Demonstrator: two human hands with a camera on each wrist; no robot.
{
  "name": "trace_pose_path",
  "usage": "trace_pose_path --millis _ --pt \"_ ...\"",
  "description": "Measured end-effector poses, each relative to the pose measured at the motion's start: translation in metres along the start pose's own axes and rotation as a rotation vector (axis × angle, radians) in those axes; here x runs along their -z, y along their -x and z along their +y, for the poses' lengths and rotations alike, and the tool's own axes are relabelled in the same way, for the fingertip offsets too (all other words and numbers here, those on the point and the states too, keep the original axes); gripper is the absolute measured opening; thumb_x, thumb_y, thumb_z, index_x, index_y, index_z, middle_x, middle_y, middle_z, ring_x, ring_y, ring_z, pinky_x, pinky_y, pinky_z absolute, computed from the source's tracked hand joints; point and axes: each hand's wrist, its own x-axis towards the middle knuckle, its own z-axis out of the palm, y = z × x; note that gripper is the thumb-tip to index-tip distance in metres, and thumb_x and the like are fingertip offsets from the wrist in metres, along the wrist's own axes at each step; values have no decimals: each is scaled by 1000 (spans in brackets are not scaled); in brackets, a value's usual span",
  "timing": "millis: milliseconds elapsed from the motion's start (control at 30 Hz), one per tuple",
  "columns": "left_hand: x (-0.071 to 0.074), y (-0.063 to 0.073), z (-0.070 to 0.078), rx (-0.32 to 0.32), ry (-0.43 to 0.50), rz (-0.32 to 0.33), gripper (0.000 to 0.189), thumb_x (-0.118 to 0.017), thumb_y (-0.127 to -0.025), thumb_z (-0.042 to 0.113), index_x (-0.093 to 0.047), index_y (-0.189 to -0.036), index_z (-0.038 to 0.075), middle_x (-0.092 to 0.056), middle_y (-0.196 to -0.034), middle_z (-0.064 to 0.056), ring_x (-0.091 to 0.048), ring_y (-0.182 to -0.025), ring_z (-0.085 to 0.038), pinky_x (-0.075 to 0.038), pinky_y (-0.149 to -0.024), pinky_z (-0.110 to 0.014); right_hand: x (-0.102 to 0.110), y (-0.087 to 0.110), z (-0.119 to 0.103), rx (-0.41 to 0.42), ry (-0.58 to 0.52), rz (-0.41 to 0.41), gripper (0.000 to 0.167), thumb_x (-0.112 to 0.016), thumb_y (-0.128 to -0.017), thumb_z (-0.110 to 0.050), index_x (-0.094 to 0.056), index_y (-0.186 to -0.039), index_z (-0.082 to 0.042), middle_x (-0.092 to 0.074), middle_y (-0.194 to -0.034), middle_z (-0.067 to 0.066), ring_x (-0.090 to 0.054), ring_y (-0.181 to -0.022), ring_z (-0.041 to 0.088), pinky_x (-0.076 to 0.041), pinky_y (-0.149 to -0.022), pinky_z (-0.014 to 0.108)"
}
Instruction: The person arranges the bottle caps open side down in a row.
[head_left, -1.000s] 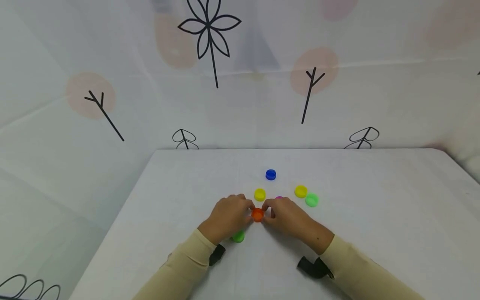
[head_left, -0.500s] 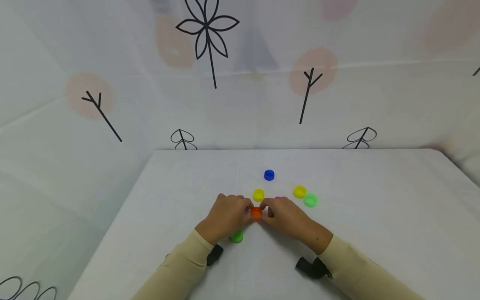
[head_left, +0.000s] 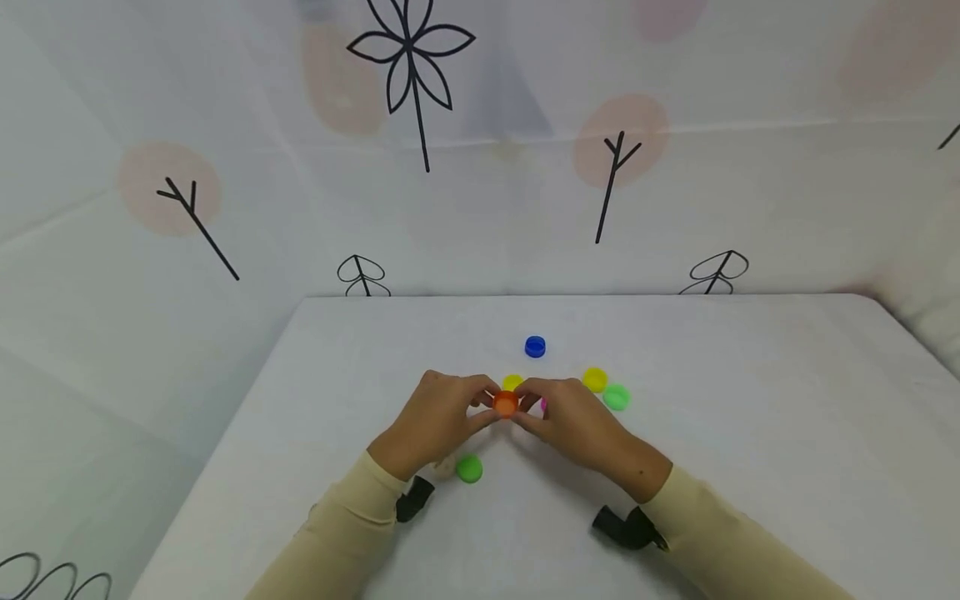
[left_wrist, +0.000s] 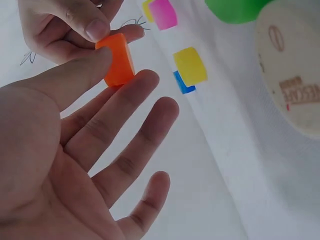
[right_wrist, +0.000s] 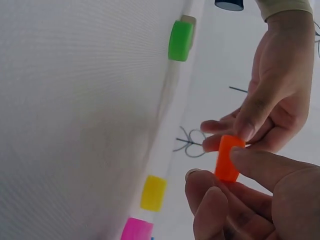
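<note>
An orange bottle cap (head_left: 506,405) is held between my two hands, raised over the white table. My left hand (head_left: 435,417) pinches its left side with thumb and fingertips; in the left wrist view the other fingers are spread apart. From the right, my right hand (head_left: 577,421) pinches the same cap with its thumb against the rim, as the right wrist view shows of the orange cap (right_wrist: 229,162). Below my left hand lie a green cap (head_left: 469,468) and a beige lid (left_wrist: 295,70) with brown print, partly hidden by the hand in the head view.
Beyond the hands stand a blue cap (head_left: 535,347) and a yellow cap (head_left: 513,382), the latter partly covered. Another yellow cap (head_left: 595,380) sits beside a light green cap (head_left: 617,397). A magenta cap (right_wrist: 137,230) is mostly behind my right hand in the head view.
Both hands have lifted the orange cap up from the table, its hollow side now facing the head camera more. The beige lid beside the green cap has come into sight under my left wrist.
</note>
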Motion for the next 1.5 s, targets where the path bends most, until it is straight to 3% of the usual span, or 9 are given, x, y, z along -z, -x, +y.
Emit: trace_pose_path --millis 233,467,667,967,1333,1500 --pt "6 -1 -2 -24 80 53 31 -77 -89 31 -70 -117 19 -78 -98 4 -72 -88 -13 -52 -91 -41 5 0 -2 19 -20 52 36 -78 -88 -26 -71 -121 -16 -76 -100 -1 -51 -60 9 -46 -51 21" --pt "13 0 2 18 115 40 33 -77 -89 30 -69 -120 21 -77 -99 5 -70 -90 -10 -56 -81 -30 8 2 -3 68 -48 87 37 -78 -88 -23 -70 -123 -18 -76 -101 -2 -52 -61 8 -47 -51 21" --pt "17 1 3 -3 131 83 35 -80 -86 27 -69 -118 19 -78 -98 2 -71 -88 -13 -54 -86 -34 8 3 -2 87 -116 98 36 -78 -88 -19 -68 -122 -14 -76 -98 2 -54 -60 7 -49 -52 21" --pt "16 1 3 -31 155 135 35 -83 -83 24 -70 -115 18 -78 -97 2 -71 -86 -14 -50 -87 -36 9 4 -1 40 -311 42 37 -75 -90 -14 -63 -125 -11 -75 -101 12 -68 -59 19 -55 -52 23" --pt "17 0 0 -79 154 109 33 -80 -86 22 -70 -117 18 -76 -103 6 -70 -87 -8 -49 -90 -35 8 2 3 38 -344 31 34 -76 -89 -12 -65 -120 -6 -76 -94 10 -68 -59 21 -55 -52 24" --pt "18 0 -2 -81 163 98 30 -79 -87 23 -71 -116 19 -76 -105 8 -69 -87 -5 -49 -90 -33 9 2 3 37 -389 -2 34 -75 -89 -10 -62 -120 -4 -75 -94 16 -70 -62 24 -56 -53 25"
